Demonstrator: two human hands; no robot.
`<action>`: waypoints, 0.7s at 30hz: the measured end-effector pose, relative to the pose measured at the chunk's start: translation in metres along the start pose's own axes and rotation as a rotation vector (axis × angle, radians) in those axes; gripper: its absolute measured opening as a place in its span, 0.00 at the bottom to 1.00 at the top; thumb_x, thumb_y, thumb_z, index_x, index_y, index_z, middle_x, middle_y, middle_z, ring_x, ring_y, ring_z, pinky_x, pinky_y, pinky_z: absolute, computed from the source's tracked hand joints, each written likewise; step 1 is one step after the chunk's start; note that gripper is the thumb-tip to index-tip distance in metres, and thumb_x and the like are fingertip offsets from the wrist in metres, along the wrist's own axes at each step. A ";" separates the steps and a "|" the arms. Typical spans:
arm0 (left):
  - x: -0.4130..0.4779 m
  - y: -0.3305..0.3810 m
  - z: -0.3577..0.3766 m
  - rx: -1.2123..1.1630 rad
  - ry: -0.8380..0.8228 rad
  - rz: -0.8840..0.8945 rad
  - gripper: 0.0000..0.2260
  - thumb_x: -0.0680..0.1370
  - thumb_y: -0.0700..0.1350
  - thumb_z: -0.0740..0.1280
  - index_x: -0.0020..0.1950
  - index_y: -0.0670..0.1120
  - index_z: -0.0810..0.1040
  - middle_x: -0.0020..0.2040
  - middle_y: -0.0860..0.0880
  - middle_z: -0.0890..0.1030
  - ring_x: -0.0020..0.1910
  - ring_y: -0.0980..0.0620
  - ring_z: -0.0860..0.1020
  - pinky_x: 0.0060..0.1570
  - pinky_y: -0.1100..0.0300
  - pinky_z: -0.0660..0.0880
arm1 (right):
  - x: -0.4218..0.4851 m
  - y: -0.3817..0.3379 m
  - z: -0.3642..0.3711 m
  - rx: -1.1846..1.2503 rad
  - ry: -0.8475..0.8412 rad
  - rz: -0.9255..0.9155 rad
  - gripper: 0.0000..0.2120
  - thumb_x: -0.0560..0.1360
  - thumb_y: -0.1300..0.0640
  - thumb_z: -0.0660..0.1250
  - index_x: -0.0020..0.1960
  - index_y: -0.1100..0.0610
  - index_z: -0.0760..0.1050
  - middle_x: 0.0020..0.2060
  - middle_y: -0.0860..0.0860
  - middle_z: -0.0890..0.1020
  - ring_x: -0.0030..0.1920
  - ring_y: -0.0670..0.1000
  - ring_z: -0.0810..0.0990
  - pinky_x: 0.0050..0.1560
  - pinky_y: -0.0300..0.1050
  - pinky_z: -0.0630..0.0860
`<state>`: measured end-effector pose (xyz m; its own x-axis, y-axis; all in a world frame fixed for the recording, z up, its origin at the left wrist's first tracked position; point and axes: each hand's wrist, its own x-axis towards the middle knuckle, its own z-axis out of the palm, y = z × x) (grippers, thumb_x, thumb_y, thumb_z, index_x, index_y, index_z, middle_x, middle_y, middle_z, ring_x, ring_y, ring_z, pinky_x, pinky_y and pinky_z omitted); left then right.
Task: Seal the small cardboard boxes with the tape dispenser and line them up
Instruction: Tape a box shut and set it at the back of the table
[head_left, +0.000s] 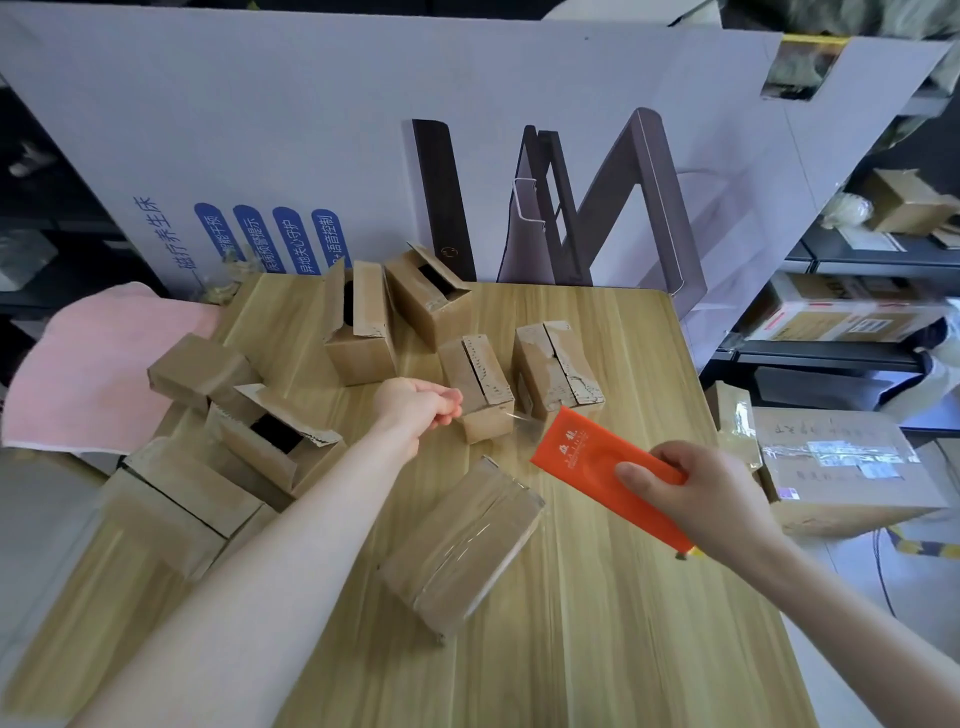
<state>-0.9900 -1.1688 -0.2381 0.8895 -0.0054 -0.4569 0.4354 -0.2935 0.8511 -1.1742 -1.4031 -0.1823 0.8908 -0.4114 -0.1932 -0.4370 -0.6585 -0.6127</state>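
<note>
Our right hand (696, 483) was clamped around the orange tape dispenser (597, 462), thumb across its top face, holding it over the wooden table (597, 649) a little right of the middle. From the dispenser's far end a strip of clear tape (521, 420) ran leftward toward our left hand (415, 408). That hand's fingers were curled together and, as far as we could make out, pinched the free end; the tape was too thin and glassy for us to be sure of the exact hold. The strip hung across the near end of a small box with its flaps down (480, 387), which stood just beside a second closed box (558, 364) on its right. Nearer to us lay a taped box (457, 543), glossy along its top, askew and apart from the others. Two open boxes at the back (358, 322) and a gaping box on the left (280, 431) were unsealed. We judged that we were at the drawing-out step, with a length of tape pulled but not yet laid. The next move called for keeping the strip taut, lowering it squarely onto the seam between the flaps, pressing it down over both ends, then tearing it off at the dispenser. Lining up looked largely undone, since the boxes sat scattered at odd angles.
</note>
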 end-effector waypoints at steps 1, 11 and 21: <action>0.003 -0.003 0.001 0.005 0.008 -0.008 0.06 0.70 0.32 0.71 0.38 0.42 0.84 0.33 0.49 0.84 0.29 0.57 0.79 0.28 0.67 0.72 | -0.002 0.007 -0.002 0.008 0.005 0.012 0.13 0.69 0.42 0.71 0.34 0.50 0.78 0.25 0.49 0.80 0.21 0.49 0.78 0.23 0.51 0.79; 0.014 -0.047 0.041 0.214 0.020 0.013 0.04 0.70 0.42 0.76 0.36 0.46 0.84 0.33 0.49 0.83 0.35 0.52 0.80 0.39 0.62 0.75 | 0.002 0.051 0.029 -0.328 -0.025 0.133 0.18 0.70 0.35 0.65 0.34 0.49 0.73 0.27 0.44 0.78 0.24 0.44 0.78 0.19 0.35 0.63; 0.028 -0.075 0.059 0.411 0.090 0.056 0.07 0.71 0.45 0.75 0.34 0.49 0.83 0.36 0.52 0.83 0.37 0.55 0.78 0.42 0.61 0.74 | 0.017 0.064 0.071 -0.429 -0.093 0.196 0.19 0.71 0.34 0.61 0.42 0.49 0.76 0.33 0.46 0.79 0.29 0.49 0.78 0.33 0.43 0.78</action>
<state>-1.0059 -1.2035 -0.3303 0.9266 0.0460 -0.3733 0.3109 -0.6521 0.6914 -1.1784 -1.4075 -0.2787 0.7852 -0.5086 -0.3533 -0.5926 -0.7827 -0.1902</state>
